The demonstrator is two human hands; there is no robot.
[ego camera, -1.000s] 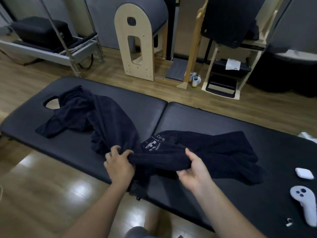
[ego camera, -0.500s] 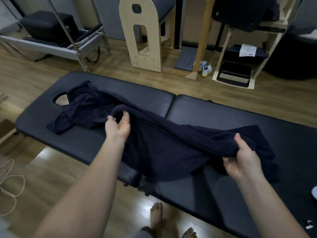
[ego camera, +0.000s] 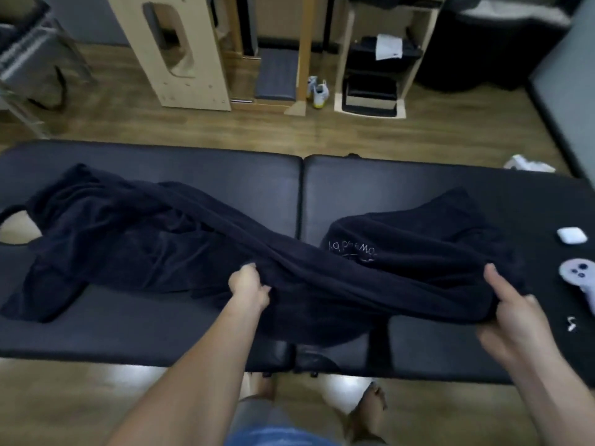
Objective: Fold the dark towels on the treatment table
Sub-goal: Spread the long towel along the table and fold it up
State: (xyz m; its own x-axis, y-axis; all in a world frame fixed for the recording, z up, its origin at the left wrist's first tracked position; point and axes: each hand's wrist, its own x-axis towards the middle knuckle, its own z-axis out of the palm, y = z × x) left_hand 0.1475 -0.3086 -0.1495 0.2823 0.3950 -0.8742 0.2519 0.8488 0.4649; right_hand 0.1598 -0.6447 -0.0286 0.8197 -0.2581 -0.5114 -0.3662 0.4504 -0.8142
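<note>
Nearest me: bare feet [ego camera: 373, 400] on the wood floor, just under the near edge of the treatment table [ego camera: 225, 175]. L hand [ego camera: 249, 286] sits approx over the table's middle seam, fingers curled tight round a bunched fold of the dark towel [ego camera: 354, 291]. R hand [ego camera: 512, 309] is well apart from it, out to the right. Its thumb is on top and its fingers underneath, pinching the towel's other end. Btw the two, the cloth hangs in a sagging band that dips toward the near edge. White stitched lettering [ego camera: 352, 249] shows on the part lying flat behind the band. From the L hand the cloth runs up-left into a rumpled dark heap [ego camera: 96, 226] that reaches the face hole [ego camera: 16, 230]. Can't tell if that's the same towel or a 2nd one.

Containers: a small white case [ego camera: 572, 235] at the table's right end, lid closed, contents not visible. A pale controller [ego camera: 579, 273] lies just beside it, nearer me. On the floor past the table stands a wooden shelf stand [ego camera: 367, 111] w/ black items stacked in it and a white paper [ego camera: 389, 48] on top of them. A pair of shoes [ego camera: 318, 93] sits left of it.

Vs 0.5 s ago: L hand has come back from far-left over the table toward the near edge, so the hands are closer together. The lettering is now exposed. R hand keeps its grip on the right end.
</note>
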